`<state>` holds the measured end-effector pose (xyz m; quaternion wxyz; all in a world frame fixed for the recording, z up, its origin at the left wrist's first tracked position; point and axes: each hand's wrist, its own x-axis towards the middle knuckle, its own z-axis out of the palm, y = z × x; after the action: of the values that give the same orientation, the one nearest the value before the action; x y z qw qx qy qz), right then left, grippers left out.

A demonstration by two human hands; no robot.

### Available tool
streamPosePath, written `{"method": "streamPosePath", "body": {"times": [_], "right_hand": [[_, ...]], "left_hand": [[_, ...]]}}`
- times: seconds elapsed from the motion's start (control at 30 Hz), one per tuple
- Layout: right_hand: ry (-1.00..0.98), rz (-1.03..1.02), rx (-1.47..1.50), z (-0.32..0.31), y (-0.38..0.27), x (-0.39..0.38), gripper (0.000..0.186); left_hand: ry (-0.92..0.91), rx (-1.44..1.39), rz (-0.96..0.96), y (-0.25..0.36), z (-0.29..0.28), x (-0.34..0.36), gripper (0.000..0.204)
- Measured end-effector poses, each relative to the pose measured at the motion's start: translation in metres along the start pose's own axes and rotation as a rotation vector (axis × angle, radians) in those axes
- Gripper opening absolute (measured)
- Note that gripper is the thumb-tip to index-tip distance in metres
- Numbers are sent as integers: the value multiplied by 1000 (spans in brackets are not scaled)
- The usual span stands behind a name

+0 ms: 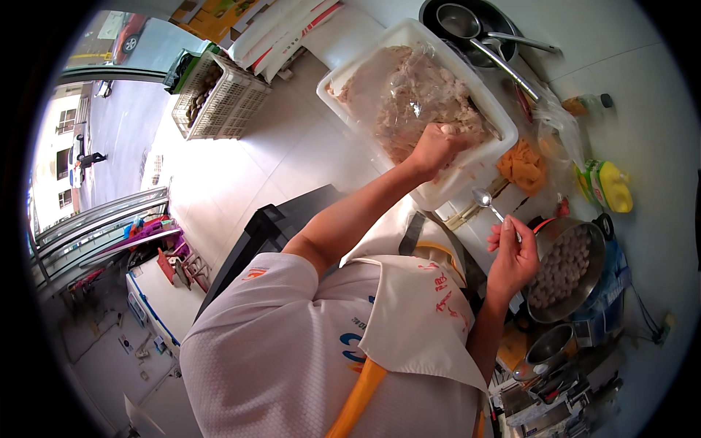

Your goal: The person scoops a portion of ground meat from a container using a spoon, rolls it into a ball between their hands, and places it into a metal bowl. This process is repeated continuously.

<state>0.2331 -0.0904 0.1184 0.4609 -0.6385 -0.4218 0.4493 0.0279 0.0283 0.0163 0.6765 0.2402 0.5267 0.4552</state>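
Spoon gripped by right hand, long axis running up-left from those fingers toward nearer-to-paste left hand, fist curled, contents hidden.

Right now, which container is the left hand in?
The left hand is in the white rectangular tub of mixture; the round metal pot of balls is nearer the right hand.

A beige crate sits beside white sacks, a yellow bottle near an orange cloth
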Motion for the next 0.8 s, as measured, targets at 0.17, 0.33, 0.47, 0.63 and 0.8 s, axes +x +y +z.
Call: {"method": "streamPosePath", "body": {"times": [0.17, 0.33, 0.47, 0.63, 0.8], "right_hand": [[3, -3, 22, -2, -1, 1, 16], [0, -8, 37, -3, 2, 1, 16], [-1, 1, 24, -2, 1, -1, 16], [3, -15, 8, -4, 2, 0, 16], [2, -3, 16, -4, 2, -1, 16]], "left_hand": [[-255, -56, 2, 6, -12, -7, 26], [-393, -433, -201, 28, -6, -11, 32], [-340, -344, -119, 4, -10, 5, 35], [-181, -188, -168, 5, 1, 0, 42], [-87, -31, 24, -9, 3, -2, 31]]}}
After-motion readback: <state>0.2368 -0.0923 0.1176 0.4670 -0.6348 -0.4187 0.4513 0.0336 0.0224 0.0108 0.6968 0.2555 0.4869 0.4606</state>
